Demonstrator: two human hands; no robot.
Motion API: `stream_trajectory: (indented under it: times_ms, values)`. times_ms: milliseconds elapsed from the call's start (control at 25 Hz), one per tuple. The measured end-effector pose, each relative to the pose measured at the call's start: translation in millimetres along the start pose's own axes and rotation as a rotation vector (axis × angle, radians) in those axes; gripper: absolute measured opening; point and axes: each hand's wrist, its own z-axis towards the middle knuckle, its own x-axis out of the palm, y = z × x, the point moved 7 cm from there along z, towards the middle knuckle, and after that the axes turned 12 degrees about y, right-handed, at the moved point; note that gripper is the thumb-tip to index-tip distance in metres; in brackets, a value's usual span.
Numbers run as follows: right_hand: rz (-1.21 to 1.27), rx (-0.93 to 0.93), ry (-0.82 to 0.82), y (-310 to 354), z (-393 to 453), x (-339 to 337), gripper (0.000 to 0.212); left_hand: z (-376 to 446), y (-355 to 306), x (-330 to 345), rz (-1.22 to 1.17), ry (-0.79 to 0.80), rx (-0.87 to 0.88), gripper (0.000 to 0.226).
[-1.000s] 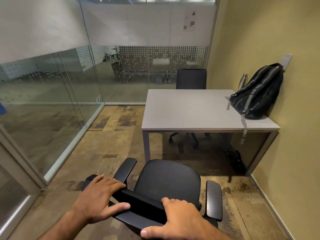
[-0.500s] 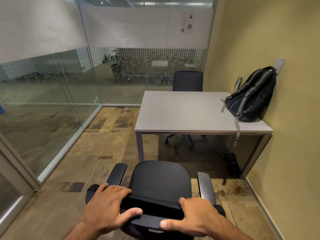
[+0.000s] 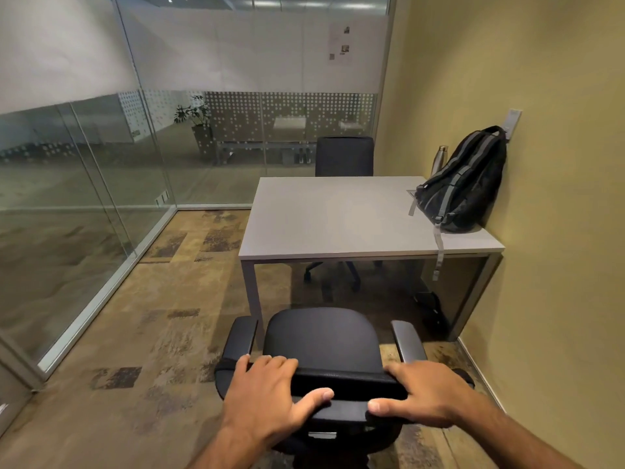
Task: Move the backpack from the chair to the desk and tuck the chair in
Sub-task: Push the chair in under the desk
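Your backpack sits at the right of the frame, on the far right corner of the grey tabletop, leaning upright against the yellow wall. One grey strap hangs over the near edge. A steel bottle stands just behind the pack.

The chair is at lower centre, its seat bare, facing the tabletop's near edge but not under it. Your left hand has its grip closed over the top of the backrest, fingers curled over the front and thumb pressed along the back. Your right hand holds the same bar further right, its grip closed the same way.

The tabletop is plain and matte. A second chair stands at its far side. The floor is patchy brown and tan carpet. Glass partitions fill the left and upper centre of the frame, frosted on top and dotted lower down, with a potted plant beyond. A white wall plate shows above the pack.
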Motion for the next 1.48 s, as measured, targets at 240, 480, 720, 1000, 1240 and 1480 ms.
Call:
stream_trajectory:
  times_ms: [240, 480, 720, 1000, 1240, 1480]
  values:
    - [-0.013, 0.001, -0.059, -62.6, -8.6, -9.1, 0.11, 34.9, -50.2, 8.0, -0.01, 0.007, -0.002, 0.123]
    - [-0.037, -0.07, -0.345, -111.1, -23.8, -31.2, 0.118, 67.5, -94.8, 18.0, -0.022, 0.029, -0.015, 0.125]
    - [-0.06, -0.068, -0.564, -151.4, -27.3, -50.6, 0.119, 94.9, -122.3, 16.1, -0.007, -0.034, -0.027, 0.121]
    - [-0.061, -0.054, -0.566, -187.3, -2.1, -71.9, 0.121, 134.3, -136.5, 8.2, -0.021, -0.055, -0.045, 0.123]
    - [-0.065, -0.049, -0.549, -213.7, 32.5, -96.9, 0.123, 180.5, -140.3, -4.1, -0.026, -0.06, -0.059, 0.126]
    - [-0.079, -0.055, -0.568, -237.4, 78.6, -127.2, 0.124, 239.9, -134.0, -17.5, -0.019, -0.044, -0.075, 0.13]
